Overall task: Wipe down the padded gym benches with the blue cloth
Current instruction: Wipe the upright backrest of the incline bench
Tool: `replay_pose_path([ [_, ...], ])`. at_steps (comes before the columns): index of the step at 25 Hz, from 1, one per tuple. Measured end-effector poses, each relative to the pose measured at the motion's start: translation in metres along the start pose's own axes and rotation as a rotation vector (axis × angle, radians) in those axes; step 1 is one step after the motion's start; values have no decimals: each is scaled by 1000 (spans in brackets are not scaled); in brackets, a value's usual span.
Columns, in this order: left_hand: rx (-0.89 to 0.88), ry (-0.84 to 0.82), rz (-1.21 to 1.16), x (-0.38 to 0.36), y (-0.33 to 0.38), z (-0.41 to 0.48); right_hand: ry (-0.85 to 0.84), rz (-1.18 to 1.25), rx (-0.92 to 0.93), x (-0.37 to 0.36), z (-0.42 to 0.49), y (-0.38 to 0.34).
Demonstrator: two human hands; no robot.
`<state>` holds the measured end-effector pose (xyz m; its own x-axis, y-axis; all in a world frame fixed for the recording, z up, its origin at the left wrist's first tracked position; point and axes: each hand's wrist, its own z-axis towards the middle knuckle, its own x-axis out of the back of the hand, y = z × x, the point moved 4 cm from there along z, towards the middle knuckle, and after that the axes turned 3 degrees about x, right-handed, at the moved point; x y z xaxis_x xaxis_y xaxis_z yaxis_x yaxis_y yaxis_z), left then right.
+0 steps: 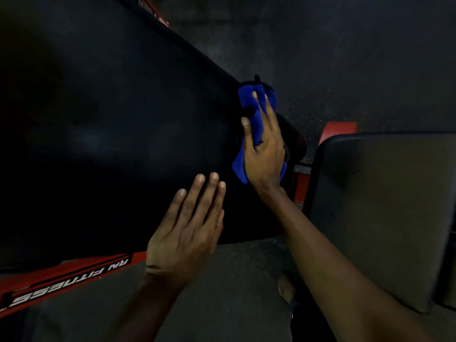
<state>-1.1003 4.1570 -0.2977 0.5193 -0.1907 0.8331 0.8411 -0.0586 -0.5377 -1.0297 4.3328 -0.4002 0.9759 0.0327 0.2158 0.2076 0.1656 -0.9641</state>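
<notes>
Blue cloth [249, 102] lies bunched at the black bench [111, 119] edge; the right hand [264, 154] presses it flat-fingered, not clenched, to scrub, while the left hand [187, 228], flat and empty, likely braces.

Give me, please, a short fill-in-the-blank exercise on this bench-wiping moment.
1. The right hand presses a ___ cloth against the black bench pad.
2. The left hand, fingers straight, holds ___.
3. The frame below that pad is ___.
4. The second, grey pad lies to the person's ___.
Missing words: blue; nothing; red; right.
</notes>
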Motion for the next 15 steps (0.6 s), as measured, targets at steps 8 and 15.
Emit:
replay_pose_path([
  [8,-9,-18,47,-2,0,2,81,-68,-622,21,-1,97],
  [15,-2,-7,21,-1,0,3,-109,60,-85,9,-77,-4],
])
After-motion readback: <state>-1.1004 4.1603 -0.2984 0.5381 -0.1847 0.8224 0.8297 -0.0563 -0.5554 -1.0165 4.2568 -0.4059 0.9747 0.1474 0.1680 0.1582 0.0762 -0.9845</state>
